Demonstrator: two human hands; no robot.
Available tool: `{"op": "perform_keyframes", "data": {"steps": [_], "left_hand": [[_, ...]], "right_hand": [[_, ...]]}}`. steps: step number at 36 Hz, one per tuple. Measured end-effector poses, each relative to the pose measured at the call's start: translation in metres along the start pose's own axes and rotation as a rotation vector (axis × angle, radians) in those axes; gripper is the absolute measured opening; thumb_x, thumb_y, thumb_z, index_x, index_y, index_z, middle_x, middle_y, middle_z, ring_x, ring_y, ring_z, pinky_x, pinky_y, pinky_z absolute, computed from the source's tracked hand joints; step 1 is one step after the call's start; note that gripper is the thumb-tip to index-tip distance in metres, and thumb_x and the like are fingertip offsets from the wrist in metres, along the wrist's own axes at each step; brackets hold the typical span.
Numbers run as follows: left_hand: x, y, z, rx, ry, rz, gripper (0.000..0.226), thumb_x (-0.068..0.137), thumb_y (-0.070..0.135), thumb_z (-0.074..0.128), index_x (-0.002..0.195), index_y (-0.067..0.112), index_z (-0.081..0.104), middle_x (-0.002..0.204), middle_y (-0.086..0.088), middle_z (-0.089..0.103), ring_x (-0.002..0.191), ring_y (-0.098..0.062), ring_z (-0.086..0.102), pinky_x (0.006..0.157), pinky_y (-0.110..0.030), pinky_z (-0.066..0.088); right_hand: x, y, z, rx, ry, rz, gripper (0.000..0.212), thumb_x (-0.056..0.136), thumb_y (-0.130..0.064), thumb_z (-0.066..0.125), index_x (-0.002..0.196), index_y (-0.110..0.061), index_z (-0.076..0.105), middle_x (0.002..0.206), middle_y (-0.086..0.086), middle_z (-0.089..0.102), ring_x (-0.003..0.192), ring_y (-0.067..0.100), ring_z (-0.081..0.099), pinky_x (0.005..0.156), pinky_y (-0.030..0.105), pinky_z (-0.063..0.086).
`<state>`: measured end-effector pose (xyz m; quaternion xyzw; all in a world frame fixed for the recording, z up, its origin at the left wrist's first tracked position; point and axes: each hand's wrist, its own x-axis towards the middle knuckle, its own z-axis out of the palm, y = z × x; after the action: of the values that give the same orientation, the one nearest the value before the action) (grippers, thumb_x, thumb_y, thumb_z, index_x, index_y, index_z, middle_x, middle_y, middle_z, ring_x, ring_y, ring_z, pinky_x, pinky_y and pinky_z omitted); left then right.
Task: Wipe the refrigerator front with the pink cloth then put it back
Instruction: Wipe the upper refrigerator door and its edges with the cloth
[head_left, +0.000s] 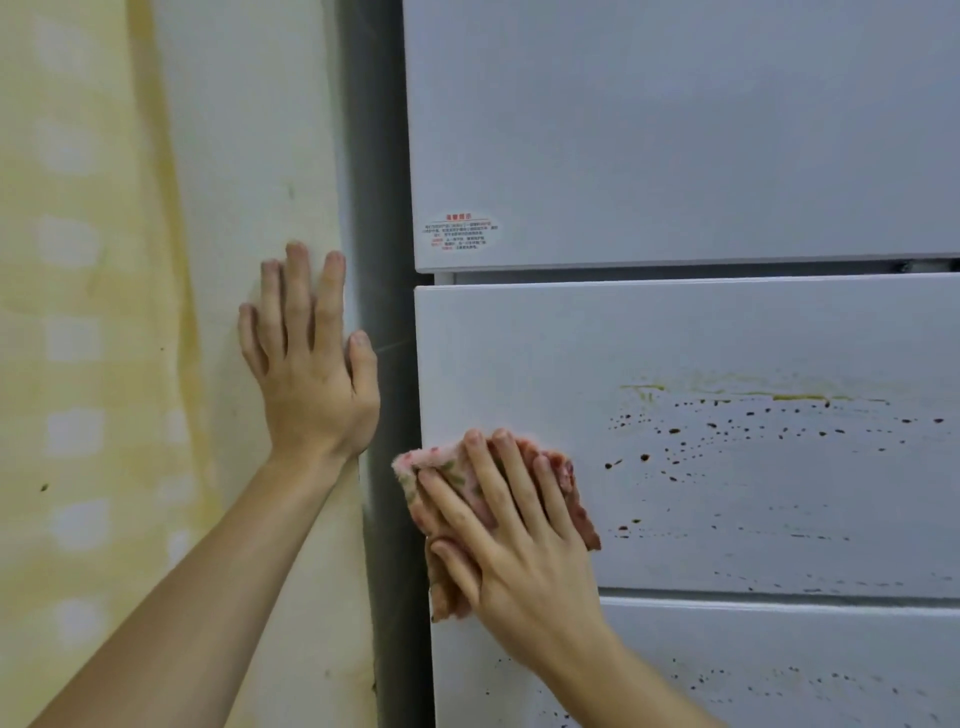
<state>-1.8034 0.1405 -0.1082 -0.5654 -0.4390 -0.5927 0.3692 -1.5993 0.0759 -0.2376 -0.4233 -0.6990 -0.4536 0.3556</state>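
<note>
On the middle door (727, 338), our flat right hand (519, 530) presses the pink cloth (563, 483); we should sweep firmly rightward across the brown spatter (675, 431), while the left hand (311, 364) rests flat on the wall (234, 156).

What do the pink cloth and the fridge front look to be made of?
The pink cloth looks like soft, fuzzy fabric, perhaps microfibre: its edges are crumpled and napped. The refrigerator front seems smooth painted metal or plastic, pale grey with a faint sheen.

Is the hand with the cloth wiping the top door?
No, the right hand presses the cloth on the middle door, below the top door.
</note>
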Motion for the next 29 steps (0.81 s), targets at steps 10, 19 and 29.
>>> {"op": "perform_keyframes", "data": {"steps": [10, 19, 29], "left_hand": [[0.0, -0.003, 0.001, -0.016, 0.032, 0.03, 0.069, 0.099, 0.023, 0.045, 0.165, 0.02, 0.027, 0.174, -0.01, 0.018, 0.161, -0.031, 0.013, 0.127, -0.061, 0.012], [-0.001, -0.005, 0.003, -0.022, 0.041, 0.036, 0.066, 0.101, 0.026, 0.043, 0.165, 0.02, 0.028, 0.173, -0.01, 0.019, 0.161, -0.032, 0.014, 0.128, -0.059, 0.01], [-0.001, -0.002, 0.0, -0.034, 0.018, 0.005, 0.068, 0.1, 0.024, 0.044, 0.165, 0.022, 0.026, 0.174, -0.008, 0.017, 0.162, -0.03, 0.011, 0.129, -0.057, 0.007]], "right_hand": [[0.113, 0.006, -0.02, 0.047, 0.209, 0.136, 0.057, 0.108, -0.054, 0.046, 0.161, -0.034, 0.039, 0.172, 0.01, 0.024, 0.162, 0.031, 0.014, 0.132, 0.049, 0.006], [0.095, 0.0, -0.016, 0.072, 0.202, 0.17, 0.059, 0.11, -0.048, 0.043, 0.164, -0.028, 0.031, 0.174, 0.01, 0.017, 0.162, 0.031, 0.008, 0.132, 0.05, 0.006], [-0.008, -0.014, 0.01, 0.004, 0.031, 0.067, 0.063, 0.109, -0.053, 0.042, 0.166, -0.03, 0.027, 0.175, 0.011, 0.012, 0.162, 0.033, 0.011, 0.132, 0.05, 0.005]]}}
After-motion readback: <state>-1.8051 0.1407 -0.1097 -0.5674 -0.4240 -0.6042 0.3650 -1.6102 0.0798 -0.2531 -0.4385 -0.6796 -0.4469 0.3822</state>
